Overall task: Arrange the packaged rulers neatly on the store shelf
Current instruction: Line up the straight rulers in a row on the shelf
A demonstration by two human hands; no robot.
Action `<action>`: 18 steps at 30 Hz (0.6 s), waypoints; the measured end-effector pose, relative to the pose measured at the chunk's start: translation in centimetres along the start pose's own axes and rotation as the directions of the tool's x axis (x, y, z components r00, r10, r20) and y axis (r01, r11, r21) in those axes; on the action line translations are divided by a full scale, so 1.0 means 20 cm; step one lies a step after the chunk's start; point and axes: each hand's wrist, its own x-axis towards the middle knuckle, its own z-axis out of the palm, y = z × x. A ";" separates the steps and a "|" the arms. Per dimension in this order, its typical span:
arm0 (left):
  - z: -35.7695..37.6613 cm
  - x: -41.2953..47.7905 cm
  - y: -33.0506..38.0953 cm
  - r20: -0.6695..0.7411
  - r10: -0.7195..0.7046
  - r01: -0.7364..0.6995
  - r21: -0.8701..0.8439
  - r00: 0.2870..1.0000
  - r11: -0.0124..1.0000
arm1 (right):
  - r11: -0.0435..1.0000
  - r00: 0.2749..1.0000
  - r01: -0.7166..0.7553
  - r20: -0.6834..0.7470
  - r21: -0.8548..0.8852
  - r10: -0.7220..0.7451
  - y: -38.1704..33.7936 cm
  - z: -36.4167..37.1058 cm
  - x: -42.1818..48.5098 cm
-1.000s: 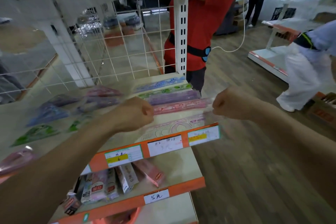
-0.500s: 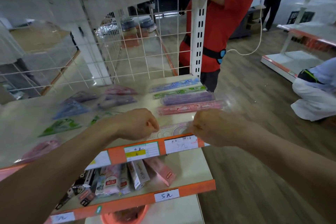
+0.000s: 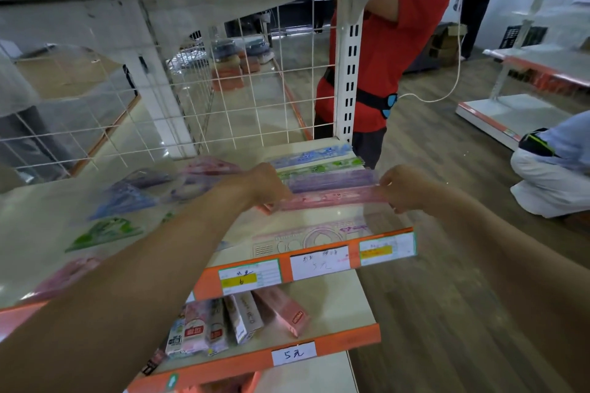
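Observation:
A pink packaged ruler [image 3: 332, 199] lies across the shelf [image 3: 306, 224], held at both ends. My left hand [image 3: 266, 183] grips its left end and my right hand [image 3: 404, 188] pinches its right end. Behind it lie a purple ruler [image 3: 332, 179], a green ruler [image 3: 319, 168] and a blue ruler [image 3: 314, 152], side by side. A pale stencil ruler [image 3: 316, 234] rests near the shelf's front edge. To the left, triangle and protractor packs [image 3: 105, 230] are scattered loosely.
A wire grid back panel [image 3: 242, 86] closes the shelf behind. A lower shelf [image 3: 335, 300] holds several small boxes [image 3: 242, 316]. A person in a red shirt [image 3: 386, 51] stands behind the upright post [image 3: 349, 57]; another person [image 3: 555, 166] crouches on the wooden floor at right.
Both hands left the front stencil ruler and moved back onto the pink ruler, now holding its two ends. The camera view shifted slightly.

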 end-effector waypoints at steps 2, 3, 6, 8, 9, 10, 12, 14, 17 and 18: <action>0.02 0.01 0.01 -0.004 0.024 -0.024 0.120 1.000 0.993 | 0.999 0.999 0.027 -0.026 0.038 -0.026 0.00 0.01 -0.01; 0.03 0.01 0.01 -0.004 0.037 -0.036 0.161 0.999 0.986 | 0.998 0.999 0.041 -0.034 0.049 -0.039 0.01 0.00 -0.01; 0.03 0.02 -0.01 -0.003 0.038 -0.037 0.188 0.999 0.981 | 0.992 0.999 0.033 -0.006 0.124 -0.033 0.04 -0.01 0.00; 0.04 0.02 -0.02 0.007 0.018 -0.019 0.192 1.000 0.981 | 0.989 0.999 -0.028 0.046 0.148 0.021 0.06 -0.02 0.02; 0.04 0.02 -0.01 0.013 0.015 -0.017 0.197 1.000 0.980 | 0.986 0.997 -0.052 0.065 0.161 0.042 0.08 -0.02 0.03; 0.04 0.01 -0.01 0.021 0.016 -0.020 0.200 1.000 0.980 | 0.981 0.995 -0.068 0.082 0.182 0.053 0.09 -0.03 0.04; 0.04 0.01 -0.01 0.045 0.023 -0.032 0.198 0.999 0.980 | 0.972 0.992 -0.077 0.114 0.223 0.053 0.11 -0.04 0.04; 0.04 -0.01 -0.01 0.064 0.041 -0.053 0.207 0.997 0.977 | 0.970 0.989 -0.067 0.141 0.232 0.035 0.14 -0.04 0.03; 0.05 -0.04 -0.01 0.059 0.088 -0.099 0.221 0.994 0.970 | 0.973 0.990 -0.018 0.139 0.228 -0.014 0.16 -0.04 0.02; 0.06 -0.05 -0.01 0.047 0.110 -0.118 0.235 0.993 0.965 | 0.977 0.993 0.022 0.110 0.210 -0.046 0.17 -0.04 0.02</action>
